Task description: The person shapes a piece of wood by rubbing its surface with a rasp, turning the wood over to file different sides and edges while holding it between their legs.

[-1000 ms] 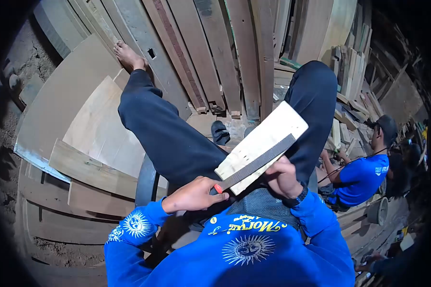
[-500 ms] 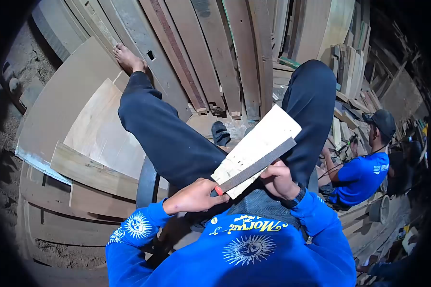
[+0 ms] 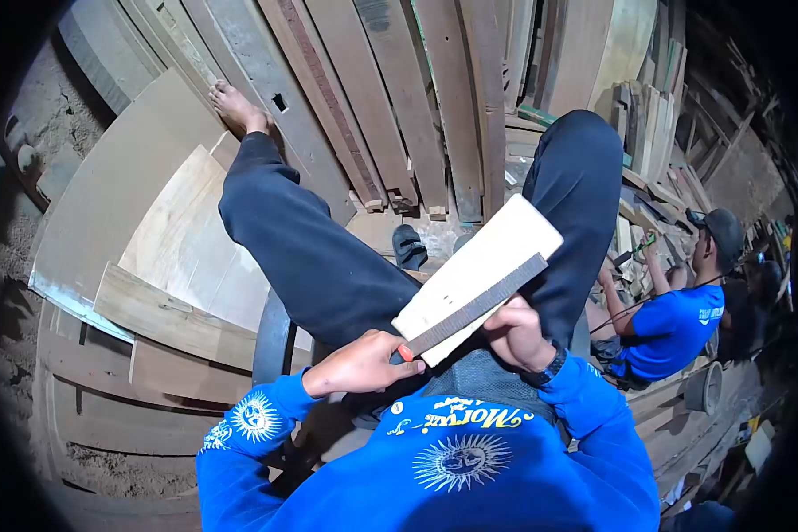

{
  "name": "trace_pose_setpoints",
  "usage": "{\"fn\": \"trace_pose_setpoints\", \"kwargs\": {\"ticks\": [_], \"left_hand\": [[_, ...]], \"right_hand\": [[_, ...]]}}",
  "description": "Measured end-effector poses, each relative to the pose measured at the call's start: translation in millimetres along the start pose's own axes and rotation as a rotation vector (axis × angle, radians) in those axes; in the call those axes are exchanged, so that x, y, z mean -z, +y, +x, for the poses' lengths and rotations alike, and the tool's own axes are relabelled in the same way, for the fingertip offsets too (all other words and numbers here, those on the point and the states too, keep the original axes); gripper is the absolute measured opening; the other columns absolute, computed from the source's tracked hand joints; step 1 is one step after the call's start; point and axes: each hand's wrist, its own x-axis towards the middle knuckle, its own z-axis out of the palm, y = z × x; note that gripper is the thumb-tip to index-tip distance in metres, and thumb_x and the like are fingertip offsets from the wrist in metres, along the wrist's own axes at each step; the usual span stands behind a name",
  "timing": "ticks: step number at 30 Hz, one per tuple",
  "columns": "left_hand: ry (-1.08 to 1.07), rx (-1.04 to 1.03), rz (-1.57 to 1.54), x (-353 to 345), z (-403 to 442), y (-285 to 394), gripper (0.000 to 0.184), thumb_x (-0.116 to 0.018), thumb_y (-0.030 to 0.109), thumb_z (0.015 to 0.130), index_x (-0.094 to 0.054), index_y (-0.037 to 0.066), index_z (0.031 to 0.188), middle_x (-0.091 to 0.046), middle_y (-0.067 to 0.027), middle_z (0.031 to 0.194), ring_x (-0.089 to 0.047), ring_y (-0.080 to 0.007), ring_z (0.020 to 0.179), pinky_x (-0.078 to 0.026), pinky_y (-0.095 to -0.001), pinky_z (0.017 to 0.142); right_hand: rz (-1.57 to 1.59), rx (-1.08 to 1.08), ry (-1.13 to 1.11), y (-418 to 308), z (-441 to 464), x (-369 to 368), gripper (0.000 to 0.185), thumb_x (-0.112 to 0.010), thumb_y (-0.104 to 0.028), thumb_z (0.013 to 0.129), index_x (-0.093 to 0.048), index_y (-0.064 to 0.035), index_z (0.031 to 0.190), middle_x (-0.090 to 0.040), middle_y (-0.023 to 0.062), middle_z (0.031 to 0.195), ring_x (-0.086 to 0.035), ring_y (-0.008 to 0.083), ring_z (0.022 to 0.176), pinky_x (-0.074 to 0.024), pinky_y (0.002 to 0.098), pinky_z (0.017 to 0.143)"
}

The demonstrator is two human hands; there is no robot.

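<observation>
A pale wedge-shaped wooden block (image 3: pixel 483 257) lies slanted over my lap, its wide end up and to the right. Across its lower side rests a long flat grey file (image 3: pixel 479 307) with an orange end (image 3: pixel 405 353). My left hand (image 3: pixel 359 362) is closed around that orange end, at the block's narrow end. My right hand (image 3: pixel 520 337) has its fingers curled at the block's lower right edge, close under the file. Its fingertips are partly hidden, so whether they also touch the file I cannot tell.
Long planks (image 3: pixel 399 106) lie side by side ahead of my legs. Thin boards (image 3: pixel 186 222) are stacked at the left. A dark sandal (image 3: pixel 409 246) sits between my legs. To the right a co-worker in a blue shirt (image 3: pixel 678 330) sits beside a bucket (image 3: pixel 703 387) and wood scraps.
The block has shifted very slightly under the file and looks brighter. My hands stay almost in place. The co-worker has leaned a little to the right, and a raised hand now shows there.
</observation>
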Motion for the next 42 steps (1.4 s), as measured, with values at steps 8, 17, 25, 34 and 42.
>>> {"fn": "trace_pose_setpoints", "kwargs": {"ticks": [8,17,25,34,42], "left_hand": [[0.027,0.070,-0.032,2.7,-0.3,-1.9,0.035,-0.065,0.033,0.095,-0.065,-0.001,0.087,-0.056,-0.0045,0.053,-0.055,-0.0106,0.045,-0.045,-0.0295,0.047],[-0.002,0.040,-0.056,3.0,-3.7,9.5,0.032,-0.064,0.028,0.095,-0.066,-0.004,0.097,-0.061,-0.0108,0.059,-0.060,-0.0160,0.047,-0.048,-0.0328,0.052],[0.007,0.073,-0.035,1.1,1.0,-7.4,0.034,-0.066,0.032,0.095,-0.064,-0.001,0.089,-0.056,-0.0043,0.055,-0.056,-0.0107,0.046,-0.045,-0.0291,0.047],[-0.024,0.093,-0.033,-1.1,-0.1,1.2,0.034,-0.064,0.030,0.095,-0.066,-0.003,0.100,-0.061,-0.0104,0.061,-0.060,-0.0157,0.047,-0.048,-0.0326,0.052],[0.014,0.018,-0.030,0.9,0.4,-6.8,0.033,-0.066,0.030,0.095,-0.064,-0.003,0.092,-0.058,-0.0049,0.056,-0.057,-0.0105,0.047,-0.046,-0.0287,0.048]], "right_hand": [[0.036,0.176,0.061,-24.3,6.1,15.3,0.058,-0.047,-0.001,0.064,-0.054,0.0096,0.121,-0.064,0.0181,0.116,-0.061,0.0302,0.111,-0.0427,0.0387,0.103],[0.011,-0.006,0.016,-0.1,-0.8,-2.3,0.055,-0.051,0.003,0.066,-0.054,0.0056,0.121,-0.063,0.0126,0.114,-0.058,0.0224,0.109,-0.0417,0.0319,0.098],[-0.002,0.173,0.063,-27.0,5.7,12.9,0.059,-0.047,-0.001,0.062,-0.054,0.0100,0.120,-0.064,0.0186,0.116,-0.061,0.0301,0.111,-0.0431,0.0381,0.103],[0.005,0.025,0.027,-3.2,-0.6,-2.8,0.054,-0.049,0.002,0.066,-0.056,0.0059,0.119,-0.064,0.0131,0.112,-0.060,0.0238,0.106,-0.0413,0.0331,0.099],[-0.006,0.166,0.064,-21.9,3.6,9.0,0.059,-0.047,-0.001,0.063,-0.053,0.0107,0.120,-0.065,0.0186,0.113,-0.061,0.0308,0.111,-0.0424,0.0385,0.104]]}}
